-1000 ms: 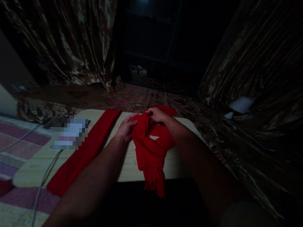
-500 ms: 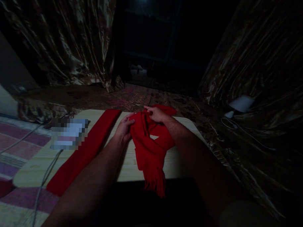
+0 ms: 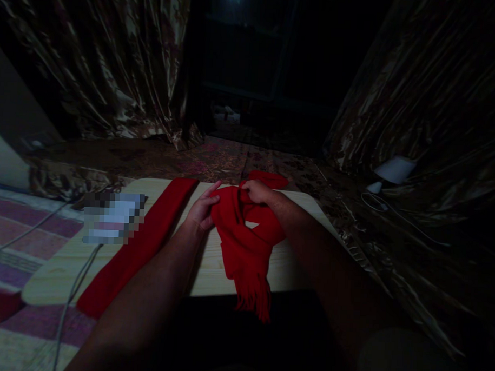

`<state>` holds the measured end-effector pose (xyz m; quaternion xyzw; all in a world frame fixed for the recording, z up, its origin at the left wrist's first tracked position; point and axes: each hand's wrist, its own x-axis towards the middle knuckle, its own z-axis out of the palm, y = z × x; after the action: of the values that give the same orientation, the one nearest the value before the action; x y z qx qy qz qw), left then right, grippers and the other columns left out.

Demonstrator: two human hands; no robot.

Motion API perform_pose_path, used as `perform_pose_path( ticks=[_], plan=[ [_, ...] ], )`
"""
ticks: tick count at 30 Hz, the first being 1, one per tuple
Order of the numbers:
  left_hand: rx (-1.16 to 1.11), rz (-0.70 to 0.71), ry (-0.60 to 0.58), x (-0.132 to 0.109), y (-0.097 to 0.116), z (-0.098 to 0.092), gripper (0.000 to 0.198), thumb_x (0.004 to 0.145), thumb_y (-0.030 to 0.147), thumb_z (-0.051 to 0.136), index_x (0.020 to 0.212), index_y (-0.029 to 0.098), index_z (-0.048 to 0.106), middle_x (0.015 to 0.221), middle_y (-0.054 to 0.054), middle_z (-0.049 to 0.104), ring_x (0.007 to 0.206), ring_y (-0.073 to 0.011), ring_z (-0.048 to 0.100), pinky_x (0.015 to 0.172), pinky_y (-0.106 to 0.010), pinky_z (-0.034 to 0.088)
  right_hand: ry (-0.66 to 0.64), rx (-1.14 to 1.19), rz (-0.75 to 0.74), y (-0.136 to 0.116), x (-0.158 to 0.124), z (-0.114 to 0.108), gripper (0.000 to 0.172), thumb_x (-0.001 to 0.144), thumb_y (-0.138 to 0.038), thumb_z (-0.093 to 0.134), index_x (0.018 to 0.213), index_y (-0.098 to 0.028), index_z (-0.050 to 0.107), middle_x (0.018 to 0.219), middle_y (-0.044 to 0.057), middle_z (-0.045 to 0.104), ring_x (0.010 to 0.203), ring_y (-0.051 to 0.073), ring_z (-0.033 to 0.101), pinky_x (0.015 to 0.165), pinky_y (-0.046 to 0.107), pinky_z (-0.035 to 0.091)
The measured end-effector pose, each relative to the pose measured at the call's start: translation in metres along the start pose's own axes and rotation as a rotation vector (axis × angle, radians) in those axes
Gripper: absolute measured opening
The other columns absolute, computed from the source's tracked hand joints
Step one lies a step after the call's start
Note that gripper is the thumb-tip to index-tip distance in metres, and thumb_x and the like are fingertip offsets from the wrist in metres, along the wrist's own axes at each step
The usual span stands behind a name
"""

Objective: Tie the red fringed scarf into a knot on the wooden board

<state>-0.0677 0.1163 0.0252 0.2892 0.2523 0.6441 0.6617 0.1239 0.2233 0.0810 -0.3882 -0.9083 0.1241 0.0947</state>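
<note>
A red scarf (image 3: 249, 250) with a fringed end lies looped and crossed over itself on the pale wooden table (image 3: 210, 273). The fringe hangs over the table's near edge. At the loop's left side, my left hand (image 3: 203, 208) has its thumb on the cloth and its fingers stretched out along the edge. My right hand (image 3: 257, 191) is closed on the scarf at the top of the loop, its fingertips partly hidden in the cloth. Behind that hand another red part of the scarf extends past the table's far edge.
A long folded red cloth (image 3: 148, 241) lies along the table's left part. Beside it is a blurred-out device (image 3: 114, 219) with a cable (image 3: 75, 288) running off the near side. A small white lamp (image 3: 395, 170) stands at the right. Patterned curtains (image 3: 130, 68) hang behind.
My right hand's pointing finger has curled in onto the scarf, and that hand has shifted slightly right. My left fingers have straightened and lifted a little. The scarf's loop is nearly unchanged.
</note>
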Motion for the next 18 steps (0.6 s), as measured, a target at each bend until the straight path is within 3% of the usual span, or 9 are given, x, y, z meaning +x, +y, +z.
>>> perform_pose_path(
  ticks=[7, 12, 18],
  plan=[
    [-0.059, 0.059, 0.158, 0.009, -0.004, -0.004, 0.065, 0.071, 0.002, 0.065, 0.133, 0.017, 0.057, 0.109, -0.008, 0.074, 0.093, -0.0199, 0.072, 0.096, -0.039, 0.056, -0.024, 0.199, 0.085, 0.006, -0.004, 0.000, 0.021, 0.088, -0.025, 0.057, 0.103, -0.017, 0.071, 0.091, 0.000, 0.071, 0.069, 0.011, 0.057, 0.064, 0.019, 0.041],
    [-0.086, 0.075, 0.114, 0.014, -0.006, -0.012, 0.060, 0.070, 0.004, 0.065, 0.129, 0.018, 0.060, 0.114, -0.008, 0.073, 0.102, -0.0209, 0.071, 0.100, -0.040, 0.054, -0.149, 0.226, 0.222, -0.003, -0.009, -0.009, 0.017, 0.084, -0.023, 0.061, 0.096, -0.016, 0.070, 0.082, -0.002, 0.070, 0.065, 0.011, 0.056, 0.061, 0.019, 0.041],
    [-0.100, 0.072, 0.121, 0.015, -0.007, -0.015, 0.061, 0.070, 0.006, 0.065, 0.129, 0.018, 0.058, 0.115, -0.009, 0.072, 0.104, -0.0240, 0.070, 0.099, -0.044, 0.054, -0.220, 0.283, 0.205, -0.001, -0.016, -0.013, 0.027, 0.074, -0.031, 0.075, 0.100, -0.023, 0.074, 0.089, -0.003, 0.074, 0.073, 0.015, 0.064, 0.066, 0.020, 0.047]
  ],
)
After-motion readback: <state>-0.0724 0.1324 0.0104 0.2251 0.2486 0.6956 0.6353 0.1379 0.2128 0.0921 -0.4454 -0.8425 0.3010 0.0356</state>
